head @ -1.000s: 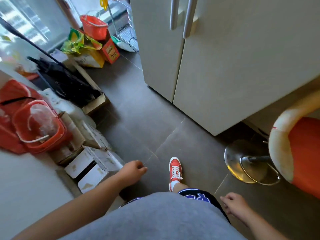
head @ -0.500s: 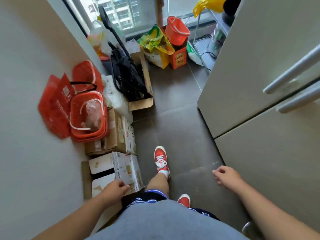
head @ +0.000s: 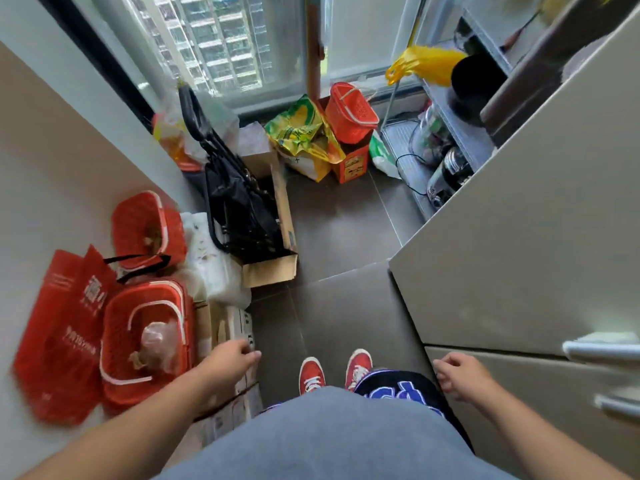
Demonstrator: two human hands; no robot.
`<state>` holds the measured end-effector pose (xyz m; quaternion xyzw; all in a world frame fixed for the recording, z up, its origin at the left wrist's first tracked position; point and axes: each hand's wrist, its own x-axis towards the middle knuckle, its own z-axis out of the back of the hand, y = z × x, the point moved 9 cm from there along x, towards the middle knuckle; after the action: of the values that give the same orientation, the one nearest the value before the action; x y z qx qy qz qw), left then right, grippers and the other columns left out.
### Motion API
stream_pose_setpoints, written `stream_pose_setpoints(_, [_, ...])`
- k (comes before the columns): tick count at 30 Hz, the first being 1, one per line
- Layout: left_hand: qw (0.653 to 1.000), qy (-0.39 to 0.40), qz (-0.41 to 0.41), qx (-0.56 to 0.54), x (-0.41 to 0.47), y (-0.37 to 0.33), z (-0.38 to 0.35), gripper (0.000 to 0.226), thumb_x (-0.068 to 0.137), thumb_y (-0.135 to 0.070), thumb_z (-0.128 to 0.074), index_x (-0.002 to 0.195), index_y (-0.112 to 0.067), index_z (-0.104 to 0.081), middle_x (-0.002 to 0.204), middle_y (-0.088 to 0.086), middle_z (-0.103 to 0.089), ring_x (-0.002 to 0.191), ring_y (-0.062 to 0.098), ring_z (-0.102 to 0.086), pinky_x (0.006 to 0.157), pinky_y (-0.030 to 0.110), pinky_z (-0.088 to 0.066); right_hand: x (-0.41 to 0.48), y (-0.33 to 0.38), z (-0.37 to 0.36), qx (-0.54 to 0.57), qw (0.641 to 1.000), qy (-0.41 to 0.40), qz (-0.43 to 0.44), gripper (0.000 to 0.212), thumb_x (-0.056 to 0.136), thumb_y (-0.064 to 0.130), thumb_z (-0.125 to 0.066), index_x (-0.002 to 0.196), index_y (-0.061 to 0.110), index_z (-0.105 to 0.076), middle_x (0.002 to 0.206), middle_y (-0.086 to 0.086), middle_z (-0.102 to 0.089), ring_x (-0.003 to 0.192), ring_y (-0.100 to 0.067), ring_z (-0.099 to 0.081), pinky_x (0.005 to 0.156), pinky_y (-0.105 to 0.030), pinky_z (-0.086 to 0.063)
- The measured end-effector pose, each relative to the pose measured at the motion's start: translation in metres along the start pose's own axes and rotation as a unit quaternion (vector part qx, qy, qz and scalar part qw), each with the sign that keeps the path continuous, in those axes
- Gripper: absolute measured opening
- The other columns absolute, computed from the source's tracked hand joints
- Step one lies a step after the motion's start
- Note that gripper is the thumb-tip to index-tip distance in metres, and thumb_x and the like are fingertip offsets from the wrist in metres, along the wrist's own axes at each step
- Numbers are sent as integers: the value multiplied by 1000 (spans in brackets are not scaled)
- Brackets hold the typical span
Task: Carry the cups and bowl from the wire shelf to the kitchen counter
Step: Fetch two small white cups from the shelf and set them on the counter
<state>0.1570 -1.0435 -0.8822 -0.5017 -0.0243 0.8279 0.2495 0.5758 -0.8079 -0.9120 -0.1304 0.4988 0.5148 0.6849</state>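
Domestic kitchen or utility corner of a high-rise flat. Indicators: double-door refrigerator (head: 519,237), wire shelf (head: 446,133) holding appliances, tiled floor (head: 346,220), red baskets (head: 145,337), cardboard boxes (head: 273,258), window (head: 221,46) facing apartment towers.

Red baskets (head: 145,337), cardboard box (head: 273,244), fridge (head: 526,237)

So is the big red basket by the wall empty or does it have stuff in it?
Not empty. The red basket lies against the wall with a crumpled clear plastic bag inside it. What the bag holds is too blurred to tell.
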Motion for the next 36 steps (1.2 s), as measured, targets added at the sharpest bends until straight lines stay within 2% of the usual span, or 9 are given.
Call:
stream_pose_setpoints(4, [999,-22,-34,-18,47,-72,44,22,90,-47,-55,96,-27,-63,89,-5,-69,81,9,-66,71,29,-56,25,18,22,-11,1000,-5,-27,34,91,15,-61,60,12,-50,41,3,-50,33,-14,-40,35,-13,-27])
stream_pose_setpoints(7, [998,-26,-44,-27,76,-123,69,19,89,-47,-56,93,-31,-65,87,-8,-70,78,8,-67,66,28,-56,53,60,34,-18,1000,-4,-14,30,88,23,-63,60,14,-54,42,3,-54,41,-17,-49,43,-19,-33])
stream_pose_setpoints(11, [995,-48,-74,-56,98,-197,106,22,89,-46,-57,86,-27,-66,82,-5,-71,76,10,-67,71,34,-58,80,161,41,-34,997,22,61,27,83,34,-65,66,13,-60,57,2,-61,58,-18,-56,59,-27,-43])
stream_pose_setpoints(16, [980,-77,-160,-85,95,-304,156,18,88,-42,-59,82,-27,-66,79,-2,-71,72,14,-67,63,26,-50,76,309,74,-21,983,20,181,22,80,40,-62,68,21,-61,61,4,-64,66,-17,-64,63,-26,-47])
stream_pose_setpoints(19, [964,-86,-220,-122,92,-366,193,12,89,-40,-60,83,-31,-67,79,-10,-71,74,1,-64,63,17,-46,60,386,107,-14,968,3,252,19,83,38,-62,70,23,-61,64,5,-65,72,-16,-67,69,-28,-50])
stream_pose_setpoints(25, [929,-96,-332,-132,103,-481,279,9,88,-43,-60,90,-38,-67,86,-14,-72,82,0,-67,74,25,-54,37,491,186,49,944,-82,316,13,84,35,-63,80,23,-67,71,2,-70,72,-13,-66,66,-24,-48])
stream_pose_setpoints(28, [908,-92,-395,-107,114,-543,322,10,87,-46,-59,93,-40,-65,90,-21,-70,83,-3,-66,73,23,-55,39,533,227,87,930,-139,330,9,82,36,-65,78,28,-66,71,3,-70,69,-10,-64,66,-24,-49])
stream_pose_setpoints(30, [889,-85,-441,-94,120,-588,352,11,87,-47,-59,93,-39,-65,88,-20,-71,79,-2,-66,68,18,-52,42,560,258,117,915,-186,339,8,80,38,-65,78,31,-66,73,8,-70,67,-2,-62,65,-17,-48])
stream_pose_setpoints(36, [814,-53,-575,-66,109,-723,442,6,90,-29,-64,92,-28,-68,84,-10,-72,79,4,-65,70,18,-50,17,641,350,181,854,-333,355,21,73,52,-57,87,38,-64,79,16,-70,71,-1,-64,67,-16,-50])
